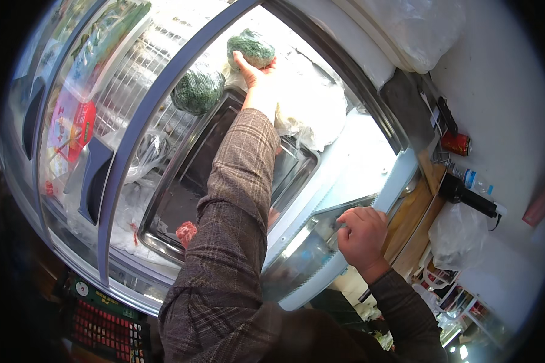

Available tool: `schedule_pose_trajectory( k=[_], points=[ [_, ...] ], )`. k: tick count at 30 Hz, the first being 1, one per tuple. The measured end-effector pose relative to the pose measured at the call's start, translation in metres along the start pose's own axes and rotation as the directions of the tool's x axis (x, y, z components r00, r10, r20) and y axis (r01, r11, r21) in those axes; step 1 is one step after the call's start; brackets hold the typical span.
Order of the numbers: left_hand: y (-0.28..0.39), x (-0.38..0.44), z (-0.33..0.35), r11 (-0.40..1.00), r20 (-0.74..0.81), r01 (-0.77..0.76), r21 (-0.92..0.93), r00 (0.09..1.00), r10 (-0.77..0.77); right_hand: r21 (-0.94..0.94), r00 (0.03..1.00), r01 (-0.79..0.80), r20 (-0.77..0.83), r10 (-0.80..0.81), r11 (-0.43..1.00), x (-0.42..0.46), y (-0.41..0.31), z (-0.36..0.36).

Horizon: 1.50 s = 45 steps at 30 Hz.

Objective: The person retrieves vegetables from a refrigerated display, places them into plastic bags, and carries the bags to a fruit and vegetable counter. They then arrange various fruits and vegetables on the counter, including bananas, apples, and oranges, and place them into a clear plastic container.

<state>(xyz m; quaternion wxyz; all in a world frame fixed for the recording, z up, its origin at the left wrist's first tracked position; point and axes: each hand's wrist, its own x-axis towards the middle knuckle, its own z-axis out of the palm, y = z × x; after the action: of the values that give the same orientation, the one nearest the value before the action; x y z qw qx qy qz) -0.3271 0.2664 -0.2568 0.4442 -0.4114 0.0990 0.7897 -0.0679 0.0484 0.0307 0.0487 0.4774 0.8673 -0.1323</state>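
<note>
My left hand (260, 79) is stretched deep into a lit glass-fronted display cooler. Its thumb and fingers grip the near side of a round green bundle (250, 47), wrapped in clear film and apparently leafy. A second, darker wrapped green bundle (199, 90) lies just to the left. Below my forearm is a metal tray (163, 206), partly covered by my sleeve, with a piece of raw red meat (186, 232) at its near end. My right hand (362, 236) is curled over the cooler's near glass panel (299, 247); whether it grips the edge is unclear.
White plastic bags (311, 104) sit right of the tray in glare. A door frame bar with a dark handle (95, 181) crosses the left side. Wire shelving (131, 77) lies beyond it. A red can (456, 143) and plastic bottle (477, 181) stand at right. A crate (106, 329) is low left.
</note>
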Motion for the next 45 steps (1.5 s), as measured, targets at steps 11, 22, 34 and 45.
schedule_pose_trajectory(
  k=[11, 22, 34, 45],
  points=[
    [0.018, 0.008, -0.030, 0.993, -0.119, 0.087, 0.075, 0.990, -0.078, -0.010, 1.000, 0.026, -0.010, -0.026, 1.000, 0.002, -0.001, -0.001],
    [0.043, -0.037, -0.046, 0.939, -0.013, 0.177, 0.295, 0.983, -0.181, 0.018, 1.000, -0.017, -0.024, 0.017, 1.000, -0.001, -0.003, -0.002],
    [0.081, -0.107, -0.099, -0.047, 0.391, -0.390, 0.920, 0.920, 0.024, -0.020, 1.000, -0.004, -0.001, 0.004, 1.000, -0.004, -0.001, -0.002],
    [0.042, -0.080, -0.001, -0.882, 0.804, -0.466, 0.069, 0.549, -0.228, -0.010, 1.000, -0.007, 0.005, 0.007, 1.000, -0.004, 0.001, -0.002]
  ],
)
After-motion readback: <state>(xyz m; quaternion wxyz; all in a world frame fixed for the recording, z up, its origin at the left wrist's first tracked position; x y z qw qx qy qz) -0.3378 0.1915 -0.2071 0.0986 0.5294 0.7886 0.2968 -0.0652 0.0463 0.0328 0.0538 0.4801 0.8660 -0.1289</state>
